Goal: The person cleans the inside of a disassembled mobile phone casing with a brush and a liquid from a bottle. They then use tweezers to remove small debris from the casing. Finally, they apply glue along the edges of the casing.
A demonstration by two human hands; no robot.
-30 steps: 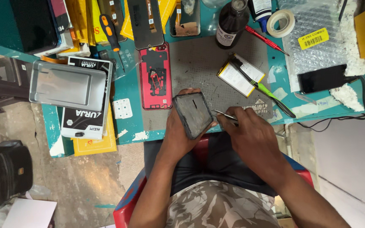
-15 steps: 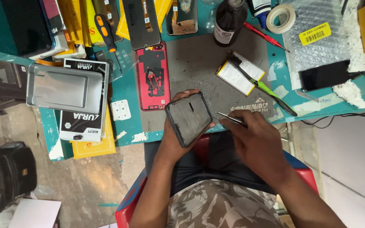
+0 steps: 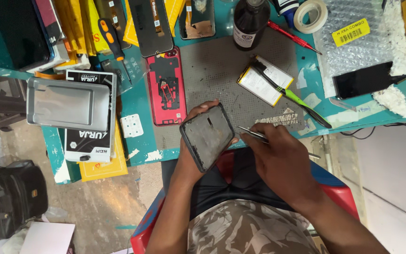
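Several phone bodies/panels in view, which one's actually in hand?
The dark grey phone frame, gripped in the left hand off the bench edge. The red back shell and black screen panel lie flat on the bench, untouched.

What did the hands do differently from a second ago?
Very little. The left hand still holds the dark phone frame, which has tilted a bit more upright. The right hand still grips the metal tweezers, tips staying near the frame's edge. Nothing was picked up or let go. The red phone back and battery have not moved on the mat.
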